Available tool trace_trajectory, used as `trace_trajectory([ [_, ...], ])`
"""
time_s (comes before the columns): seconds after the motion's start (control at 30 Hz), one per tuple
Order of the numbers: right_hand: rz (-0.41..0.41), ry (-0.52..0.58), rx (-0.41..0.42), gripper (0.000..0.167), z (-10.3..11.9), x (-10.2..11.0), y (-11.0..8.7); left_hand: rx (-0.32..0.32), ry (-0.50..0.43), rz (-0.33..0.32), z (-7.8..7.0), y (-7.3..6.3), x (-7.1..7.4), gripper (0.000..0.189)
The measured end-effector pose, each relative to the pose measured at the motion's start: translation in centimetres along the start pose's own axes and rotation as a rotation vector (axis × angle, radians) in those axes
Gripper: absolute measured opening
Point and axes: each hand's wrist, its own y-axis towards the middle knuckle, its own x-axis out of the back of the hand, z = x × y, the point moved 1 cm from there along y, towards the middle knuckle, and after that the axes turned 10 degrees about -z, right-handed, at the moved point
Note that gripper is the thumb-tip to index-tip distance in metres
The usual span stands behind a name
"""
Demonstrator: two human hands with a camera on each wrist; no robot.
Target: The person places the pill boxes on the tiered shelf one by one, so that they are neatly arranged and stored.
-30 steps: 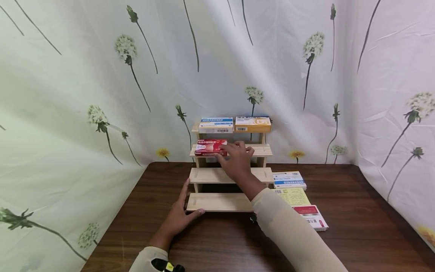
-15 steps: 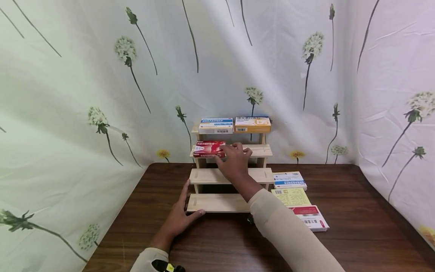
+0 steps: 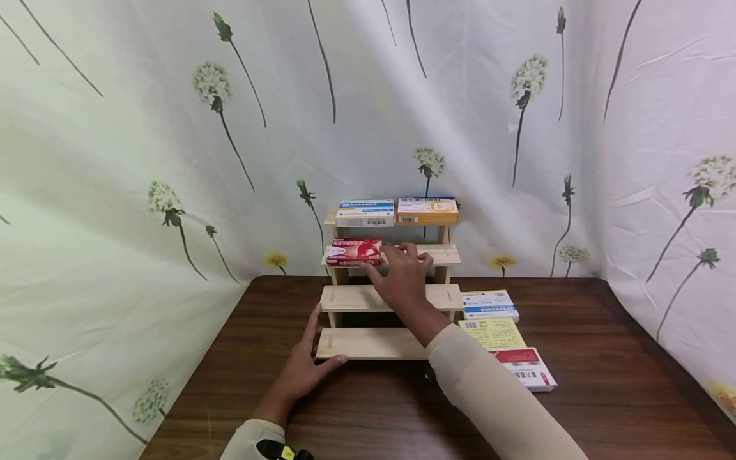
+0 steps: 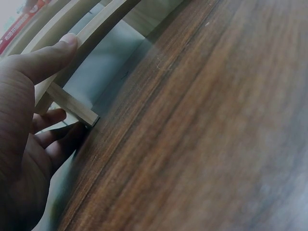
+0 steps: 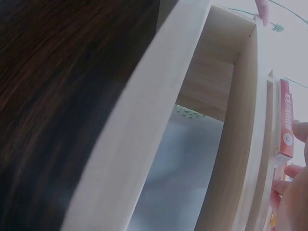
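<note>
A red medicine box [image 3: 353, 252] lies at the left end of the second tier from the top of a stepped wooden rack [image 3: 368, 344]. My right hand [image 3: 402, 275] is at the box's right end, thumb at its front edge and index fingertip beside its end. In the right wrist view the thumb meets the front face of the red box [image 5: 286, 120], while the other fingers sit past its end. My left hand [image 3: 301, 367] steadies the rack's lower left side, fingers spread and thumb on the bottom tier's front edge. The left wrist view shows this thumb [image 4: 67, 45] on the wood.
A blue-and-white box [image 3: 365, 213] and an orange-and-white box [image 3: 428, 210] stand on the top tier. Right of the rack, on the dark wooden table [image 3: 586, 345], lie another blue-and-white box [image 3: 490, 305], a yellow box [image 3: 494, 333] and a red-and-white box [image 3: 529, 370]. A flowered cloth [image 3: 368, 96] hangs behind.
The red box shifted slightly left and toward me, then stayed put. My right index finger has moved off its top to its right end. The left hand keeps its place.
</note>
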Motion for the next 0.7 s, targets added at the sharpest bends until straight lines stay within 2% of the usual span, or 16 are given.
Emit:
trace_trajectory([
  [0.3,-0.010,0.044,-0.005,0.053,-0.7,1.6,-0.8,-0.014,-0.005,0.016,-0.1,0.1,0.1,0.117],
  [0.53,0.018,0.071,-0.020,0.048,-1.3,3.2,-1.5,-0.015,-0.012,0.015,-0.2,0.1,0.1,0.118],
  [0.7,0.003,0.114,-0.021,0.045,-1.6,4.2,-2.0,-0.016,-0.010,0.011,-0.2,0.0,0.1,0.118],
])
